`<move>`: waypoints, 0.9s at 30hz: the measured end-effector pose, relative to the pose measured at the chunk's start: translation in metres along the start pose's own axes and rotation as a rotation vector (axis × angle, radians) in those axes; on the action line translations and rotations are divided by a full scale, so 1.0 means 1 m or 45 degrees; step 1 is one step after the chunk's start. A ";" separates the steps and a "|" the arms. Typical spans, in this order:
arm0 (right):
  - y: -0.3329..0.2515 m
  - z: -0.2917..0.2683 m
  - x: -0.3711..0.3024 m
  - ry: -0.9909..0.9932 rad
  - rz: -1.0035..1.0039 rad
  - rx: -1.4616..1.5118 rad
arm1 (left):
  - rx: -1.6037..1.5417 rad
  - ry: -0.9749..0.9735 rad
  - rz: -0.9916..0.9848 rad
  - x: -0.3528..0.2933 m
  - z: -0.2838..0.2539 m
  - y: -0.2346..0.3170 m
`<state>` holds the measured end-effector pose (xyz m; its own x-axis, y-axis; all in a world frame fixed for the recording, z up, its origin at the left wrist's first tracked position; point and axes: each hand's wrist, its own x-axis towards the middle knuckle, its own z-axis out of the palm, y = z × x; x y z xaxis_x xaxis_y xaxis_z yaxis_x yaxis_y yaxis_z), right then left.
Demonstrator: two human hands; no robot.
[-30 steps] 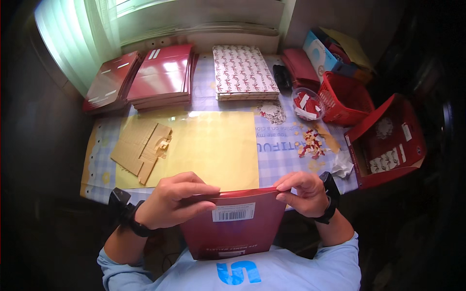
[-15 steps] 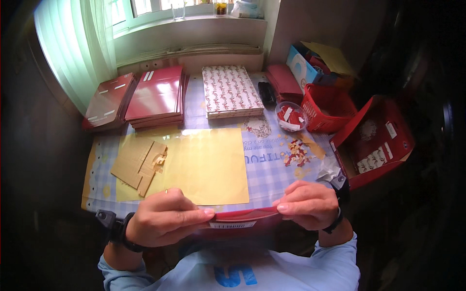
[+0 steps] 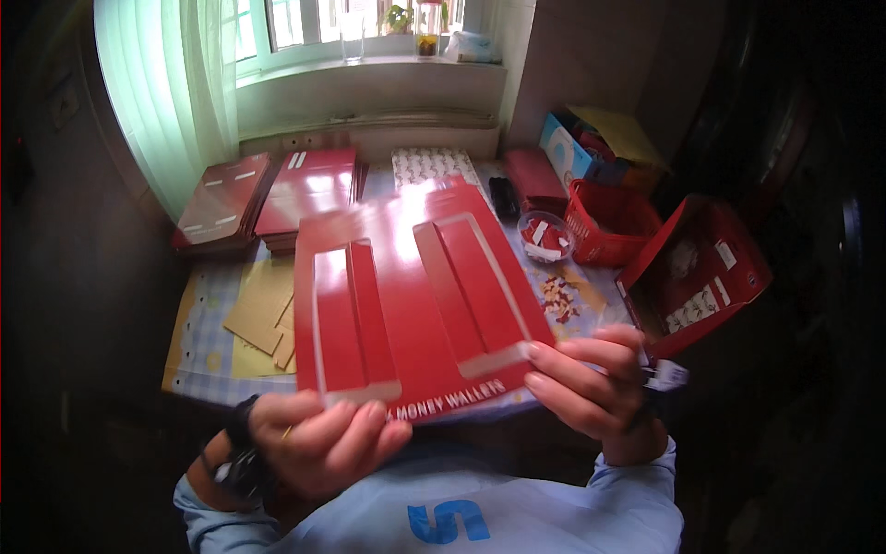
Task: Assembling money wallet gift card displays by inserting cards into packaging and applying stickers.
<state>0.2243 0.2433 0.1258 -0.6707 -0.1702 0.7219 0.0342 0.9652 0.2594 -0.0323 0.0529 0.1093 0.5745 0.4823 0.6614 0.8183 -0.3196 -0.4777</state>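
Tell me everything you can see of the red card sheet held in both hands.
The red card sheet is glossy, flat die-cut card with white-edged folded flaps forming two long raised strips. It is held up over the table, tilted toward the camera, catching window glare. White lettering runs along its near edge. The left hand pinches its lower left corner, the right hand its lower right edge.

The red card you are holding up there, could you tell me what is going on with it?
A person holds a flat red card sheet with two folded flaps above the table, the left hand and the right hand each gripping its near edge. On the table lie stacks of red sheets, tan paper pieces, a small clear tub and red baskets.
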 end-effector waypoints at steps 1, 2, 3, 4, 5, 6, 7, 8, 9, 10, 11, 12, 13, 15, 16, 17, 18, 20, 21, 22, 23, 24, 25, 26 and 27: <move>0.003 0.021 -0.013 -0.017 -0.037 0.066 | -0.119 0.004 0.030 -0.013 0.018 -0.001; 0.001 0.037 -0.026 -0.041 -0.026 0.128 | -0.186 0.003 0.023 -0.026 0.035 0.004; -0.004 0.054 -0.040 -0.039 -0.010 0.169 | -0.207 0.034 -0.002 -0.038 0.052 0.013; -0.008 0.066 -0.051 -0.072 0.034 0.222 | -0.259 -0.020 -0.077 -0.050 0.060 0.022; -0.013 0.077 -0.063 -0.093 0.099 0.296 | -0.318 -0.061 -0.128 -0.059 0.066 0.031; -0.014 0.086 -0.072 -0.114 0.163 0.357 | -0.376 -0.093 -0.171 -0.063 0.074 0.035; -0.017 0.091 -0.078 -0.134 0.177 0.378 | -0.482 -0.098 -0.261 -0.064 0.076 0.039; -0.021 0.096 -0.083 -0.172 0.246 0.435 | -0.553 -0.166 -0.367 -0.070 0.079 0.047; -0.024 0.099 -0.086 -0.207 0.314 0.491 | -0.602 -0.211 -0.434 -0.073 0.083 0.053; -0.027 0.101 -0.087 -0.220 0.325 0.505 | -0.648 -0.253 -0.499 -0.074 0.087 0.057; -0.028 0.104 -0.085 -0.253 0.384 0.590 | -0.661 -0.262 -0.509 -0.072 0.087 0.062; -0.028 0.106 -0.085 -0.284 0.444 0.672 | -0.710 -0.260 -0.618 -0.068 0.087 0.065; -0.027 0.108 -0.085 -0.298 0.453 0.700 | -0.755 -0.258 -0.725 -0.063 0.086 0.067; -0.030 0.108 -0.078 -0.352 0.566 0.740 | -0.727 -0.314 -0.800 -0.051 0.088 0.070; -0.031 0.107 -0.074 -0.400 0.671 0.773 | -0.689 -0.366 -0.869 -0.045 0.088 0.071; -0.030 0.108 -0.070 -0.412 0.663 0.772 | -0.707 -0.391 -0.865 -0.039 0.088 0.070; -0.028 0.106 -0.067 -0.415 0.668 0.774 | -0.712 -0.394 -0.866 -0.031 0.087 0.068; -0.025 0.104 -0.061 -0.613 0.739 0.832 | -0.769 -0.600 -0.947 -0.016 0.082 0.065; -0.023 0.107 -0.057 -0.610 0.749 0.861 | -0.738 -0.612 -0.918 -0.014 0.086 0.060; -0.021 0.109 -0.055 -0.617 0.755 0.867 | -0.746 -0.618 -0.923 -0.016 0.090 0.058; -0.019 0.112 -0.053 -0.732 0.748 0.879 | -0.786 -0.637 -0.918 -0.019 0.095 0.056; -0.017 0.113 -0.052 -0.837 0.734 0.887 | -0.817 -0.653 -0.908 -0.020 0.096 0.055; -0.015 0.115 -0.052 -0.806 0.665 0.902 | -0.837 -0.634 -0.893 -0.022 0.097 0.054; -0.012 0.116 -0.050 -0.806 0.668 0.904 | -0.839 -0.637 -0.892 -0.025 0.098 0.055; -0.010 0.115 -0.046 -0.901 0.666 0.924 | -0.876 -0.560 -0.873 -0.028 0.100 0.056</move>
<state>0.1691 0.2648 0.0165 -0.9755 0.2146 0.0489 0.1501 0.8112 -0.5652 -0.0045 0.1028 0.0062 0.0425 0.9422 0.3323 0.8779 -0.1940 0.4378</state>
